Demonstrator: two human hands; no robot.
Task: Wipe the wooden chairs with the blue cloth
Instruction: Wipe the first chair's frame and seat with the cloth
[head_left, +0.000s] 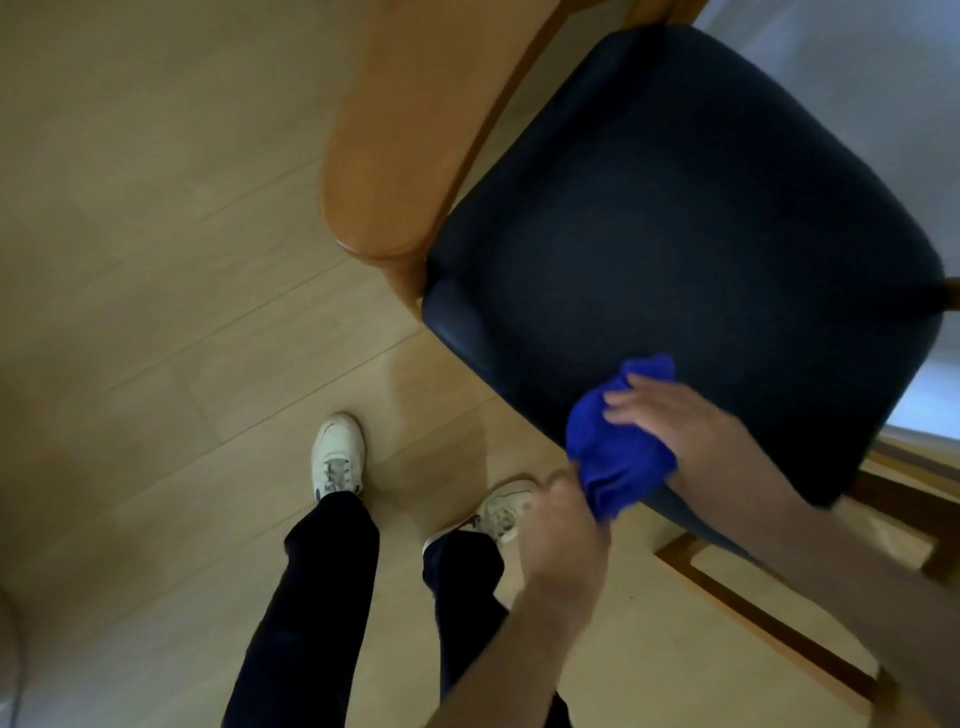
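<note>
While the left hand (563, 525) grips the lower end of the blue cloth (615, 447), the right hand (675, 415) lies on it, fingers loosely spread (blurred), at the dark seat (701, 234) edge of the wooden chair (395, 156).

A single head-worn wide-angle view looks steeply down from above, close over the dark padded seat of a wooden chair (675, 234) at right. The pale wood-plank floor (156, 260) fills the left, with the person's own legs and white shoes (336, 457) at the bottom.
</note>
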